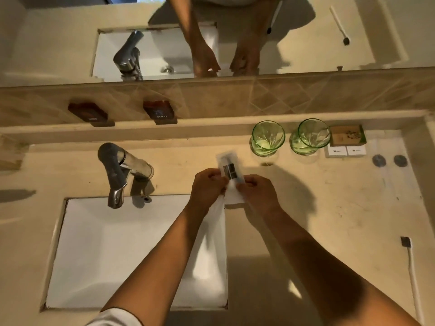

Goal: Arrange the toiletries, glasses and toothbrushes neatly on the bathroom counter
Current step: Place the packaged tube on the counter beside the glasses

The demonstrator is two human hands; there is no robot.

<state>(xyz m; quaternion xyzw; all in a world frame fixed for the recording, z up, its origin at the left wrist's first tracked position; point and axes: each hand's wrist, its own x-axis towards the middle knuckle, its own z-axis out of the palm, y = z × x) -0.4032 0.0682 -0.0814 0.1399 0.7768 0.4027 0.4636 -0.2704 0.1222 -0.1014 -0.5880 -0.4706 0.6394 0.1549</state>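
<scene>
A clear toothbrush packet (229, 171) is pinched between left hand (207, 188) and right hand (257, 192) above the worktop (329, 208), beside the sink (106, 250) edge.

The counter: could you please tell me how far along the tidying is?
Done: two glasses stand side by side by the back ledge, beside a box. In hand: both hands, left and right, pinch a wrapped packet. Left: a toothbrush lies alone near the counter's right edge.
</scene>
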